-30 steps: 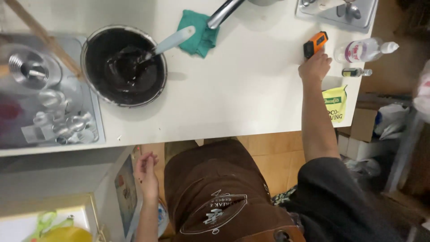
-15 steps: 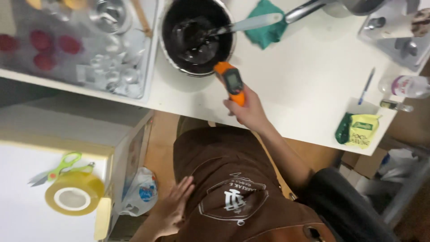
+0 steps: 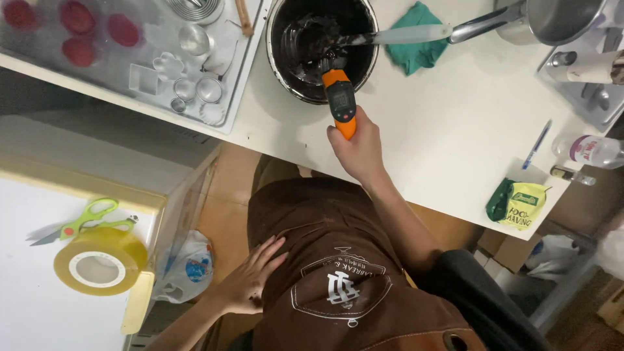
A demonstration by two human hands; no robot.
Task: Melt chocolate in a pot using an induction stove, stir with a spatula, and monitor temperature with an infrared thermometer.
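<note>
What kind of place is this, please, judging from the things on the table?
Probably a small pastry or chocolate workshop. The right hand points an orange thermometer gun at a bowl of dark melted chocolate, a metal tray holds small cutters and moulds, and the person wears a brown apron.

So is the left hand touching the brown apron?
Touching. The head view shows the left hand lying flat on the brown apron, fingers spread on the fabric with no gap.

The saucepan and metal tray are cut off by the frame's edge.
</note>
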